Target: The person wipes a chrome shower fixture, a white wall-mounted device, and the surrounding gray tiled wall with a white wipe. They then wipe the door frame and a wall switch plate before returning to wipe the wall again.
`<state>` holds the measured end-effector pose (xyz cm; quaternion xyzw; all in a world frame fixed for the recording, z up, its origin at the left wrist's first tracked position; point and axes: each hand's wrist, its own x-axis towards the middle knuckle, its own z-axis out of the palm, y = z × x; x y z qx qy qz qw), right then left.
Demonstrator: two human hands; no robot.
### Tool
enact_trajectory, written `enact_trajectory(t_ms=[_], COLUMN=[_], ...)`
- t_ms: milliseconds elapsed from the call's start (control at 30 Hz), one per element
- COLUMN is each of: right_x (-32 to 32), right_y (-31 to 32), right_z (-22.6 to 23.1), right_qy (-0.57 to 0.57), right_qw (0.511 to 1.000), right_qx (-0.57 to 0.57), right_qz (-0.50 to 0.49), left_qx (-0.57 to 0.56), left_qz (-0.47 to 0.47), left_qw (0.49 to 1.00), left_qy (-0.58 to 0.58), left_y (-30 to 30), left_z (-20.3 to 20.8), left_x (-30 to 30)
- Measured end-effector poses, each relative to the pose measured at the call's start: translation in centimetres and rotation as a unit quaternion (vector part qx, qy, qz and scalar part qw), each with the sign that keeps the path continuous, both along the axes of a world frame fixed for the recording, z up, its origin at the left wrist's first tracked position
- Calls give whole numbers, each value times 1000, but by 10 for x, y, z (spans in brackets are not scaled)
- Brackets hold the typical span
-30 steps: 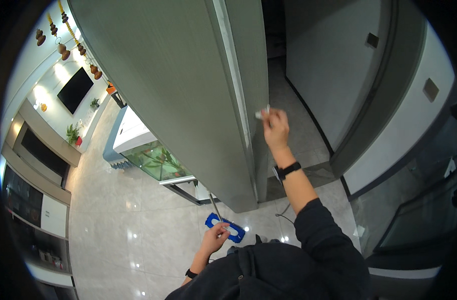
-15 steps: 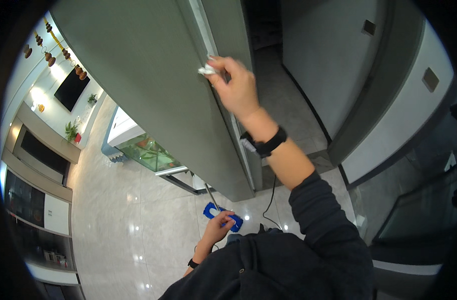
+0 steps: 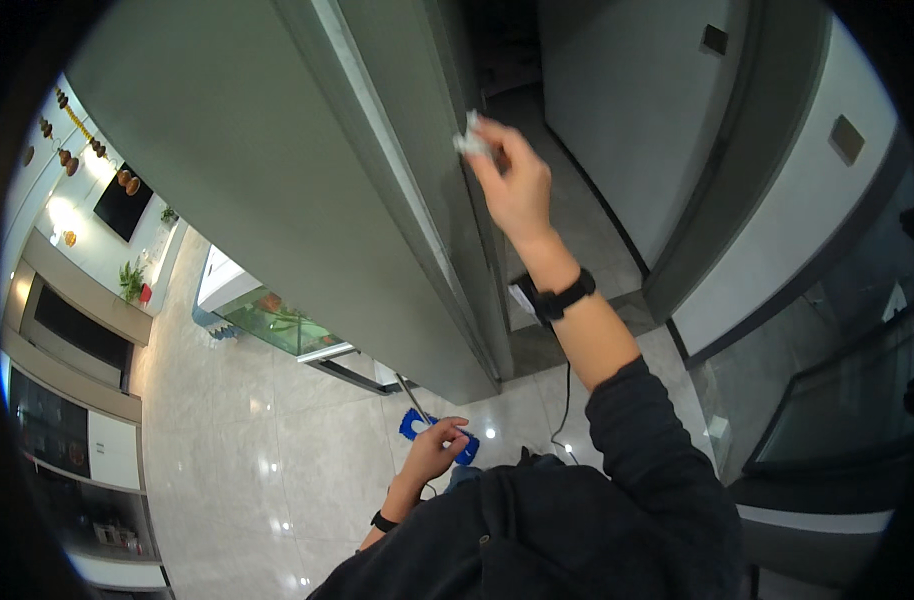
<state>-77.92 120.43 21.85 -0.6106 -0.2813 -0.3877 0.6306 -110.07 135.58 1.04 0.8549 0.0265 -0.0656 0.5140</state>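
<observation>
My right hand (image 3: 517,178) is raised at the upper middle, its fingers pinched on a crumpled white wipe (image 3: 470,138), a tissue or thin cloth, slightly blurred. The wipe is at the edge of the grey-green door frame (image 3: 402,100), beside the dark doorway; whether it touches the frame I cannot tell. My left hand (image 3: 435,450) hangs low in front of my body with loosely bent fingers and nothing visible in it. Below it on the floor lies a blue mop head (image 3: 413,424), partly hidden by the hand. Its metal pole (image 3: 407,387) slants away toward the grey-green panel (image 3: 267,150).
A glass fish tank (image 3: 277,318) with green plants stands behind the panel. A black cable (image 3: 565,400) runs over the tiled floor near my feet. Wall switches (image 3: 847,140) are at the right. Cabinets (image 3: 52,400) line the far left.
My right hand with the white wipe has moved right, from the pale strip on the panel's edge to the frame edge by the doorway. The view has shifted slightly; my left hand stays low.
</observation>
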Motion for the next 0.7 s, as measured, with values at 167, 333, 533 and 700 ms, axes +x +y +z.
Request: enact_trajectory(t_ms=[167,333,533,700], right_x=[14,7,-6,-43], right_y=[27,29,-31,-169], right_z=[43,-35,-168,-251], right_qy=[-130,35,321,392], right_qw=[983,997,906,896], right_qx=[-33,-4,-272,-209], right_qz=[-123,-75,42,11], left_qx=[-5,-6,-16,19], left_qz=[17,24,-78,-164], left_qw=[999,998,996,985], left_qy=[42,53,49,38], left_y=[-20,-40,-83,-118], left_z=[-7,-28,-37,-35], left_x=[8,12,50,143])
